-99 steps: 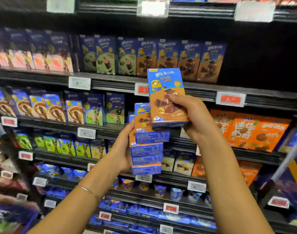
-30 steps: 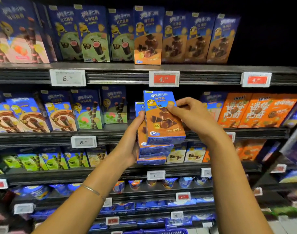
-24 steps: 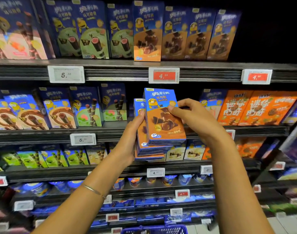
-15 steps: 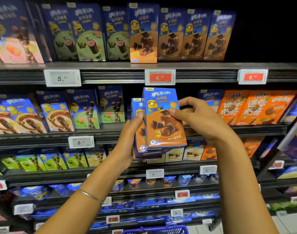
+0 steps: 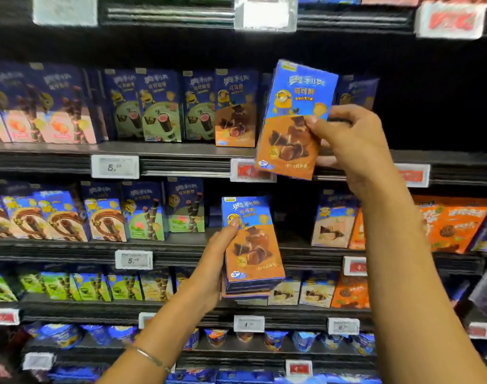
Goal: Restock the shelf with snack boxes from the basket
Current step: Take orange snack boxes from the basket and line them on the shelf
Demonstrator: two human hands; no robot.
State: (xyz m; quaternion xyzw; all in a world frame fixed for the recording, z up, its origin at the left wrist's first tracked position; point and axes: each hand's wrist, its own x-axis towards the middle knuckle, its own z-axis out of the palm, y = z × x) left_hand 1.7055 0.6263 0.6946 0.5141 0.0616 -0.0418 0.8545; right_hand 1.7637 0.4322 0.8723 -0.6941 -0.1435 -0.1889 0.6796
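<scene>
My right hand pinches one snack box up by the upper shelf. Left hand is curled around a stack of boxes, lower and nearer.

Dark store shelf, several tiers. On the tier level with my right hand, upright packs stood in a row to its left: pink-fronted boxes, then green-fronted boxes, then one brown-fronted box nearest my grip. On the tier behind my left hand, blue boxes stood to its left and orange boxes to its right. Price tags sat on the tier edges.
</scene>
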